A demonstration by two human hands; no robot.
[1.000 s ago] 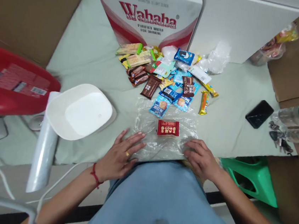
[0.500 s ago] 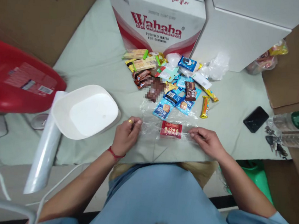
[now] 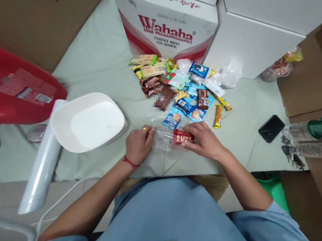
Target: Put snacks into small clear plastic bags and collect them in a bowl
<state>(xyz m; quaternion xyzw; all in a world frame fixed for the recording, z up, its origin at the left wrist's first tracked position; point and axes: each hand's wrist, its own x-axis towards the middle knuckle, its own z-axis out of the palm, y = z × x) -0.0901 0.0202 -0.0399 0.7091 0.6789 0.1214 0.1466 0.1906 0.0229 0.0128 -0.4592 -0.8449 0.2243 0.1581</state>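
Note:
A red snack packet [image 3: 179, 136] lies on a clear plastic sheet or bag [image 3: 163, 140] near the table's front edge. My left hand [image 3: 139, 144] is closed, pinching the left edge of that plastic between thumb and forefinger. From the right, my right hand [image 3: 205, 141] grips the packet, its fingers along the far side and the thumb along the near side; they cover the packet's right part. Just beyond lie blue biscuit packets [image 3: 173, 118], a brown cocoa packet [image 3: 202, 99] and a small yellow-orange wrapped bar [image 3: 218, 115].
On my left are a white plastic bowl [image 3: 91, 123], a roll of clear plastic [image 3: 41, 161] and a red jug [image 3: 15, 86]. A Wahaha carton [image 3: 168, 25] stands behind the heap of snacks. To the right lie a phone [image 3: 271, 128], keys [image 3: 292, 153] and plastic bottles [image 3: 315, 129].
My right hand has let go of the plastic's right edge and moved left onto the red packet. My left hand still pinches the left edge.

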